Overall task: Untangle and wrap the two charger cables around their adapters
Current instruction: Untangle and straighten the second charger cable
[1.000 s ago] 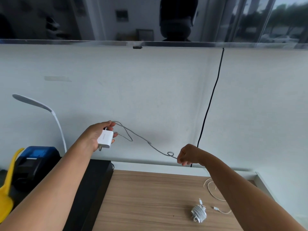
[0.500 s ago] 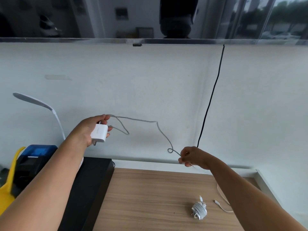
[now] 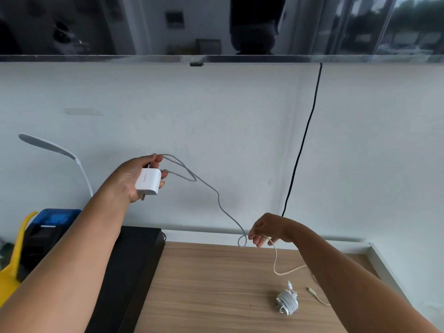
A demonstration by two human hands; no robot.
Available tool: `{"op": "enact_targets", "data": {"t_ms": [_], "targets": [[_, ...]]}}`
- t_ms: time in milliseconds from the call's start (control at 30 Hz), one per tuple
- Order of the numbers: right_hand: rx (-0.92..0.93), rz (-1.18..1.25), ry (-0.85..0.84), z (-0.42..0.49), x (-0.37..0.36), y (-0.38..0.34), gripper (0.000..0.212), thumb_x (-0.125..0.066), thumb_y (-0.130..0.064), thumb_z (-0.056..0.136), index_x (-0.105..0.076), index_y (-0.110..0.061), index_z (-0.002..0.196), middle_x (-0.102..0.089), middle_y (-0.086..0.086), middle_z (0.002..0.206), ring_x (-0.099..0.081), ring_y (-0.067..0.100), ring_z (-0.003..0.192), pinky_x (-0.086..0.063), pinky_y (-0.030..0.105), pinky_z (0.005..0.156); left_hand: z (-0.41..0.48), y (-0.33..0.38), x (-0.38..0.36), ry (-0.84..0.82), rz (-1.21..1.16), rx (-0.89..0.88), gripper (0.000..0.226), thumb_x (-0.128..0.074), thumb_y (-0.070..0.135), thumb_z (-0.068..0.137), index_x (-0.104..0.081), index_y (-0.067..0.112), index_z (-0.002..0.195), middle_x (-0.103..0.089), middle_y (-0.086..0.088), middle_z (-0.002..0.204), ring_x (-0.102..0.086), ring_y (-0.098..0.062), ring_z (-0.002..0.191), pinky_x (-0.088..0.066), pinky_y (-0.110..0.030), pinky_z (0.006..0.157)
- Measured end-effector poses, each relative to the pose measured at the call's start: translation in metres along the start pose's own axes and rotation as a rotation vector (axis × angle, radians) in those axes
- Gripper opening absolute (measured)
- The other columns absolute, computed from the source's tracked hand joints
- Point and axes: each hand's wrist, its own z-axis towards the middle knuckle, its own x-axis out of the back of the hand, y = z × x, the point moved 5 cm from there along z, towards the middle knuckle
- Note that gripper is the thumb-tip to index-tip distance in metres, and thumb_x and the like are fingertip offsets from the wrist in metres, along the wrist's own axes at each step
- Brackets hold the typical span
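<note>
Above the far edge of the desk, the left hand is raised and grips a white adapter, fingers curled over its top and its prongs pointing down. A grey cable leaves the adapter, makes a loose loop just beside the fingers and sags down to the right hand. That hand pinches it just over the far edge, next to a small kinked loop. From there the cable drops on, curls onto the desk and ends in a plug near the right edge. Just beside that plug lies a second charger, its cable wound round it. Off the left edge stand a white lamp and a blue machine. A black cord hangs down the wall.
</note>
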Motion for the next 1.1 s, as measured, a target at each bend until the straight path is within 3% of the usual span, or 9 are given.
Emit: {"op": "enact_targets", "data": {"t_ms": [200, 400, 600, 833, 1000, 1100], "targets": [[0.059, 0.058, 0.147, 0.007, 0.005, 0.001, 0.023, -0.051, -0.002, 0.088, -0.070, -0.011, 0.078, -0.073, 0.005, 0.077, -0.070, 0.009, 0.070, -0.041, 0.023, 0.058, 0.005, 0.011, 0.017, 0.071, -0.084, -0.017, 0.015, -0.064, 0.032, 0.091, -0.071, 0.020, 0.088, -0.060, 0.008, 0.063, -0.073, -0.014, 0.065, -0.057, -0.028, 0.056], [0.070, 0.237, 0.328, 0.017, 0.019, 0.013, 0.019, -0.052, -0.002, 0.089, -0.069, -0.007, 0.084, -0.069, 0.006, 0.075, -0.067, 0.012, 0.072, -0.046, 0.029, 0.068, 0.004, 0.005, 0.014, 0.054, -0.072, 0.003, 0.015, -0.063, 0.031, 0.093, -0.071, 0.019, 0.090, -0.058, 0.005, 0.070, -0.072, -0.014, 0.059, -0.058, -0.027, 0.053], [0.053, 0.400, 0.454, 0.018, 0.022, 0.026, 0.021, -0.047, 0.003, 0.089, -0.063, -0.007, 0.079, -0.063, 0.007, 0.079, -0.063, 0.013, 0.071, -0.042, 0.028, 0.063, 0.002, 0.004, 0.013, 0.063, -0.082, 0.007, 0.014, -0.064, 0.031, 0.092, -0.071, 0.019, 0.089, -0.060, 0.008, 0.058, -0.073, -0.014, 0.062, -0.056, -0.031, 0.059], [0.041, 0.443, 0.543, 0.017, 0.021, 0.045, 0.024, -0.046, 0.004, 0.086, -0.055, -0.009, 0.070, -0.057, 0.005, 0.080, -0.062, 0.018, 0.074, -0.040, 0.031, 0.062, 0.002, 0.023, 0.030, 0.085, -0.184, -0.036, 0.014, -0.061, 0.031, 0.093, -0.068, 0.021, 0.089, -0.059, 0.014, 0.051, -0.072, -0.012, 0.060, -0.057, -0.025, 0.052], [0.009, 0.462, 0.588, 0.017, 0.013, 0.054, 0.025, -0.046, 0.006, 0.083, -0.060, -0.010, 0.070, -0.062, 0.005, 0.081, -0.058, 0.020, 0.075, -0.039, 0.030, 0.060, 0.002, 0.024, 0.034, 0.102, -0.207, -0.046, 0.015, -0.060, 0.032, 0.094, -0.068, 0.021, 0.088, -0.058, 0.013, 0.049, -0.069, -0.013, 0.080, -0.053, -0.030, 0.064], [-0.051, 0.440, 0.556, 0.017, 0.005, 0.058, 0.018, -0.054, 0.006, 0.082, -0.062, -0.008, 0.073, -0.059, 0.006, 0.078, -0.050, 0.018, 0.071, -0.038, 0.027, 0.060, -0.002, 0.023, 0.023, 0.060, -0.148, -0.038, 0.015, -0.062, 0.032, 0.093, -0.070, 0.020, 0.088, -0.058, 0.011, 0.051, -0.072, -0.014, 0.070, -0.055, -0.028, 0.058]]}}
